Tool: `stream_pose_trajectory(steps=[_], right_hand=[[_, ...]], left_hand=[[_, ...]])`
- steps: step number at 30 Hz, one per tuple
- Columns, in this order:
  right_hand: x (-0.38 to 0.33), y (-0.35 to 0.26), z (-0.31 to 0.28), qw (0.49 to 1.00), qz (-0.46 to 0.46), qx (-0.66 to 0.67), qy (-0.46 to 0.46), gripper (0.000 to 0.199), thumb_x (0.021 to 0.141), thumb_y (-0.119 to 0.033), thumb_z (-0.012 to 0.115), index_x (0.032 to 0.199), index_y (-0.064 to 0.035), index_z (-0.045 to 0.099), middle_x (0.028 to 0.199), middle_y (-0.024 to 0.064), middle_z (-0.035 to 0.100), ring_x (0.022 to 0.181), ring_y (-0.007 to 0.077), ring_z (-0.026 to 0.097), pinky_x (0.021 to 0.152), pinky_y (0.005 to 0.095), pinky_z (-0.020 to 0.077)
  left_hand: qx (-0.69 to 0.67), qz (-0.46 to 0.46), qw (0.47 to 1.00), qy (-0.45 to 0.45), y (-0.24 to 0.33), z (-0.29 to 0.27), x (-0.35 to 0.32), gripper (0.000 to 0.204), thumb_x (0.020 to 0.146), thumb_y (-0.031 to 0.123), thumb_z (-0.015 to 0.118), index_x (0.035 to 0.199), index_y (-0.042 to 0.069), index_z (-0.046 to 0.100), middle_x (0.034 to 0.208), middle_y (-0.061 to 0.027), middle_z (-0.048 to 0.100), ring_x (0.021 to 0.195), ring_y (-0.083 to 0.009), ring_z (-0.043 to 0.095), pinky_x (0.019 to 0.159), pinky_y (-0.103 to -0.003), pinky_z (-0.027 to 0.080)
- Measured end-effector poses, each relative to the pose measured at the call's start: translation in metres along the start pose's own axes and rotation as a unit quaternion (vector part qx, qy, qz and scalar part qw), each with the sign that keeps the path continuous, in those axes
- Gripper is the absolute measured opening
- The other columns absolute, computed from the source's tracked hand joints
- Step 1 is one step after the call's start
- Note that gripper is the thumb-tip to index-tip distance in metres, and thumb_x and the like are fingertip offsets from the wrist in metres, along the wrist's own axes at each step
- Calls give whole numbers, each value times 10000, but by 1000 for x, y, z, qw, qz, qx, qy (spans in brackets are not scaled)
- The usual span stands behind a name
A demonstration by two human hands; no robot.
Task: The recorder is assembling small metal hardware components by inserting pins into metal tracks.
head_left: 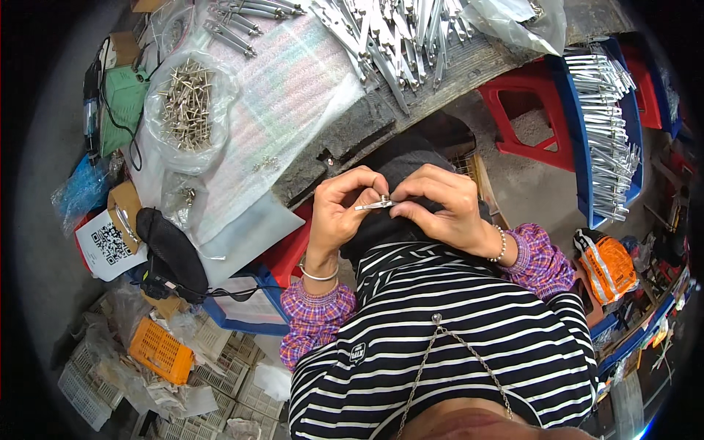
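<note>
Over my lap, my left hand [342, 213] is closed, thumb and forefinger pinching a small silvery metal piece [374, 206]. A flat narrow end points left, and a short stud-like bit rises near its middle. My right hand [444, 205] is closed too, its thumb and forefinger pressed around the piece's right end. Fingertips hide much of it, so its exact kind is unclear. On the bench beyond lies a heap of long silvery metal strips [411, 37]. To the left, a plastic-lined tub holds many small metal pins or screws [188, 106].
A blue bin of stacked metal strips [603, 139] stands at the right by a red stool [532, 114]. Foam sheeting [271, 88] covers the bench's left part. A black pouch [172, 257] and a printed card [110, 246] lie left; an orange basket [161, 350] sits below.
</note>
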State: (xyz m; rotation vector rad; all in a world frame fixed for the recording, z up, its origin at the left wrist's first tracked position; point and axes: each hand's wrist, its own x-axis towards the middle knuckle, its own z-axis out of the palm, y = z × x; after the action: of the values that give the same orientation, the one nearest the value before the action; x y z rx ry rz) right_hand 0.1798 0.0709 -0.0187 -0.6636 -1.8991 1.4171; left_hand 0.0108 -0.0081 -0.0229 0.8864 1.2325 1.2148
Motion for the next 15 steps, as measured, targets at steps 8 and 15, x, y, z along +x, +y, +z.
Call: stream_pose_trajectory(steps=[8,15], right_hand=[[0,1,1,1000,-4,-17,4,168,659,-32,742,795,-15,644,734,77,633,626,188,613,537,266,472],[0,3,1,997,-38,-62,24,185,647,-27,739,805,-21,643,724,71,627,615,199,609,528,272,469]], left_hand=[[-61,-9,997,53,-5,5,-5,78,843,6,577,853,-58,621,801,-74,599,655,-94,545,572,-203,436],[-111,-34,990,81,-4,8,-11,96,814,-50,554,874,-64,628,837,-99,615,658,-109,555,583,-206,446]])
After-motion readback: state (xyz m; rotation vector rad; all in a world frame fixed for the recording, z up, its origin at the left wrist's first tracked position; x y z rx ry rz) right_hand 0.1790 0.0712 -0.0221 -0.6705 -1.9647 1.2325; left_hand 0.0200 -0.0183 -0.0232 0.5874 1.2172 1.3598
